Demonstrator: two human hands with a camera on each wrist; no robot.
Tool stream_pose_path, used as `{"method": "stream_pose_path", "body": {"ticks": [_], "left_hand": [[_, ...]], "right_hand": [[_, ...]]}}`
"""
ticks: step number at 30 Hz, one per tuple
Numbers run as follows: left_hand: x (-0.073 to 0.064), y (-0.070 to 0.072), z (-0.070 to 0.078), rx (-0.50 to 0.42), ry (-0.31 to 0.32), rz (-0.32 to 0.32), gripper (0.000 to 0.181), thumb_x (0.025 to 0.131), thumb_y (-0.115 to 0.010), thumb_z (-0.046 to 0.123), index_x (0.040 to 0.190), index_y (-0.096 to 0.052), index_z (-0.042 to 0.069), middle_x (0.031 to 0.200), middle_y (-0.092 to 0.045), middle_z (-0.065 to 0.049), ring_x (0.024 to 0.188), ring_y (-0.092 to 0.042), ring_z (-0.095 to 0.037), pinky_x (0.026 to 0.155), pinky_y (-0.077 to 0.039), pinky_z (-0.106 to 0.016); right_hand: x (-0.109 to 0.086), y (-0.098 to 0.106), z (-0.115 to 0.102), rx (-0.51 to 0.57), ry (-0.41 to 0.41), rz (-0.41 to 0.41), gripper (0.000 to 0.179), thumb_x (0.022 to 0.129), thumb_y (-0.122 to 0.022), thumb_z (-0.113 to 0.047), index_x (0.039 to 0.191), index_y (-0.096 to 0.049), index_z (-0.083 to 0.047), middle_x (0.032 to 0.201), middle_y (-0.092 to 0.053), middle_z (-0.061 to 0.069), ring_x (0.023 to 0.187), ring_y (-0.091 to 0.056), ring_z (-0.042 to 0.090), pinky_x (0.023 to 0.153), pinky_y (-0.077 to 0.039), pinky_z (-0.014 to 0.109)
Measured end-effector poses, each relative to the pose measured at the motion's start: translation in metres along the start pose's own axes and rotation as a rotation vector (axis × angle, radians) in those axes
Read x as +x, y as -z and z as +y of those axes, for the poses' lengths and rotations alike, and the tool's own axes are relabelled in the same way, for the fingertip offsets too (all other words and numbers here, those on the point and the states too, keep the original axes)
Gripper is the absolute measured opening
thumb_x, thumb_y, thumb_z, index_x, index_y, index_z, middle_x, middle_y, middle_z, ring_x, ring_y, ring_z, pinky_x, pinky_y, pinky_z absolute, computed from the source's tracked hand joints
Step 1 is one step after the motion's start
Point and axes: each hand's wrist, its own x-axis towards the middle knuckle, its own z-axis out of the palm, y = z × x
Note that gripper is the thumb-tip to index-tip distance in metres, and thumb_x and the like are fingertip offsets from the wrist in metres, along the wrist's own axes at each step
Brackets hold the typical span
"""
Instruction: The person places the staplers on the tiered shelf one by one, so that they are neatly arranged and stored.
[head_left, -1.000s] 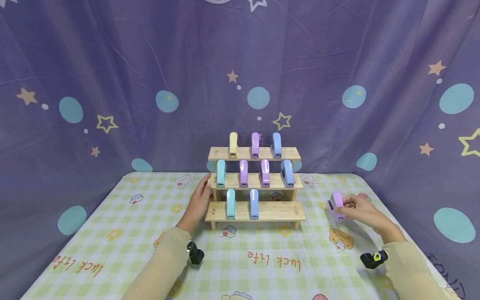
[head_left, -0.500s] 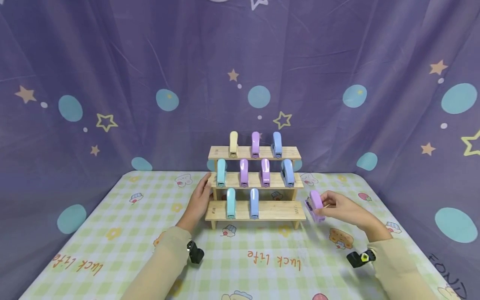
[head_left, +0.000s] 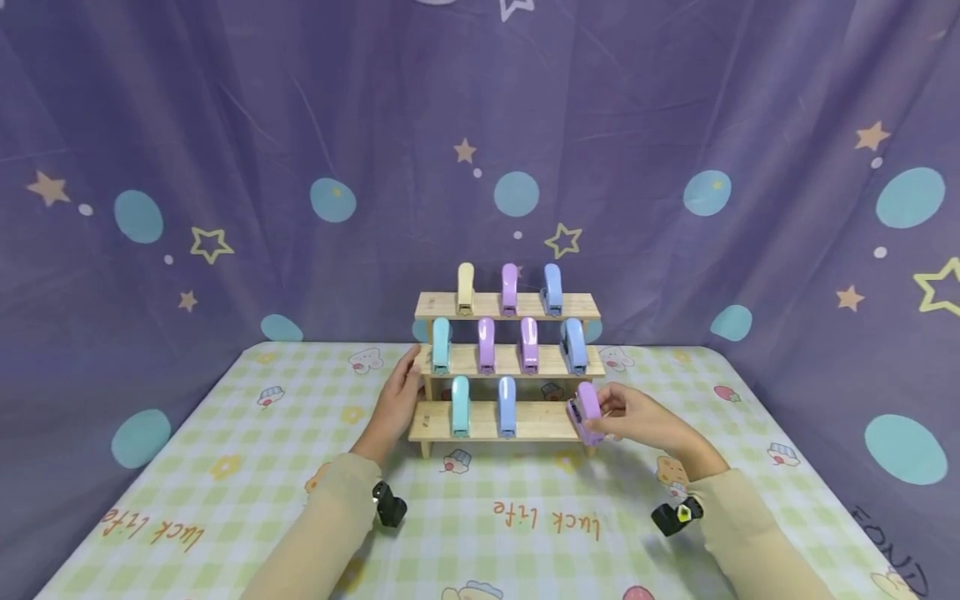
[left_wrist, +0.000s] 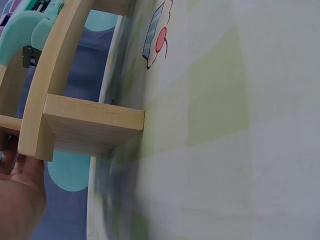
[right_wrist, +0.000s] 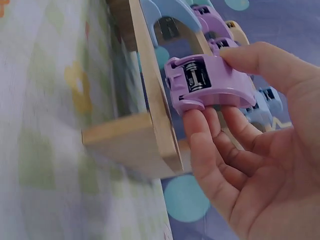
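Note:
My right hand (head_left: 645,421) pinches a purple stapler (right_wrist: 212,82) between thumb and fingers. The stapler is tilted, at the right end of the lowest shelf (head_left: 542,423) of a three-tier wooden rack. On that same shelf stand a teal stapler (head_left: 461,407) and a blue stapler (head_left: 507,407). My left hand (head_left: 393,408) rests against the rack's left side, fingers at the end of the middle shelf (head_left: 547,360); in the left wrist view the fingertips (left_wrist: 34,169) touch the wood.
The middle shelf bears a teal stapler (head_left: 441,346), two purple ones and a blue stapler (head_left: 574,346). On the top shelf (head_left: 484,305) are a yellow stapler (head_left: 465,288), a purple one and a blue one. A checked cloth (head_left: 300,467) covers the table; a purple curtain (head_left: 630,100) hangs behind.
My right hand has carried the purple stapler leftward from the table's right side to the lowest shelf's right end. The left hand has stayed at the rack.

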Motion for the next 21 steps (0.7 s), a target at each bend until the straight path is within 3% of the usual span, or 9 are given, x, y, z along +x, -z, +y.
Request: {"method": "stream_pose_path", "body": {"ticks": [8,21], "left_hand": [[0.000,-0.001,0.000,-0.012,-0.009,0.002,0.052,0.111,-0.031,0.033,0.161,-0.024,0.021,0.164,-0.024,-0.007,0.144,-0.034,-0.031,0.114,-0.038,-0.044],[0.000,-0.001,-0.002,-0.020,-0.015,0.002,0.052,0.112,-0.032,0.031,0.161,-0.024,0.019,0.164,-0.024,-0.009,0.144,-0.034,-0.032,0.114,-0.037,-0.045]], "right_hand": [[0.015,-0.019,-0.002,0.065,-0.031,0.050,0.037,0.088,-0.077,-0.019,0.106,-0.054,0.002,0.091,-0.060,0.011,0.076,-0.057,0.020,0.060,-0.054,0.028],[0.027,-0.035,0.000,0.030,-0.138,0.153,0.043,0.086,-0.080,-0.034,0.106,-0.058,-0.003,0.093,-0.062,0.008,0.082,-0.058,0.019,0.066,-0.053,0.030]]}}
